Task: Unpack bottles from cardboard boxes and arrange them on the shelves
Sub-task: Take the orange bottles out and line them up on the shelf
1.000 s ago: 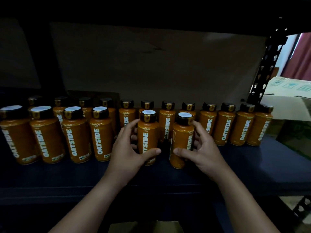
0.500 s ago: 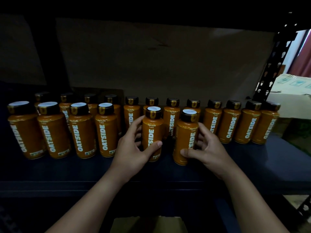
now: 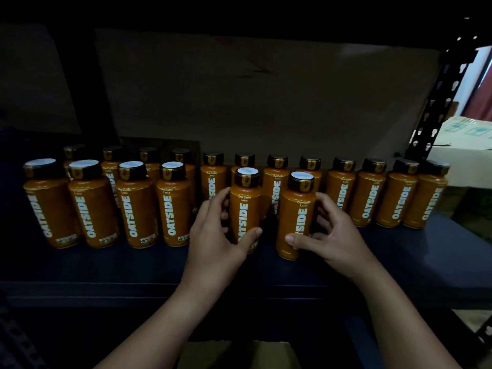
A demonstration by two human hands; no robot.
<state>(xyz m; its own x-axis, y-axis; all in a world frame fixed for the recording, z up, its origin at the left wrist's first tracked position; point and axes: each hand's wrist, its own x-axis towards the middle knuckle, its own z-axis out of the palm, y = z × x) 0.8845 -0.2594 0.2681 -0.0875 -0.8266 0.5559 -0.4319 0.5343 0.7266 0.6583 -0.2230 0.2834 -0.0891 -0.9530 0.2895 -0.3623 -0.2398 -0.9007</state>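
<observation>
A dark shelf (image 3: 426,251) spans the view, with a brown cardboard sheet (image 3: 266,97) standing along its far side and a perforated metal upright (image 3: 442,99) at the far right. Beyond the upright sits a pale cardboard box (image 3: 463,153); the top edge of another box (image 3: 237,352) shows at the near edge of the view, below the shelf. Orange bottles labelled OATSIDE, with black caps, stand upright on the shelf. A far row (image 3: 367,193) runs from left to right against the cardboard sheet. Four nearer bottles (image 3: 93,206) stand side by side at the left, in front of that row. Two further bottles stand near the centre, slightly apart from each other. The left hand (image 3: 215,235) grips the left centre bottle (image 3: 245,209), thumb across its front and fingers curled round its left side. The right hand (image 3: 335,235) grips the right centre bottle (image 3: 295,217), thumb on its lower front and fingers curled round its right side. Both bottles appear to rest on the shelf.
</observation>
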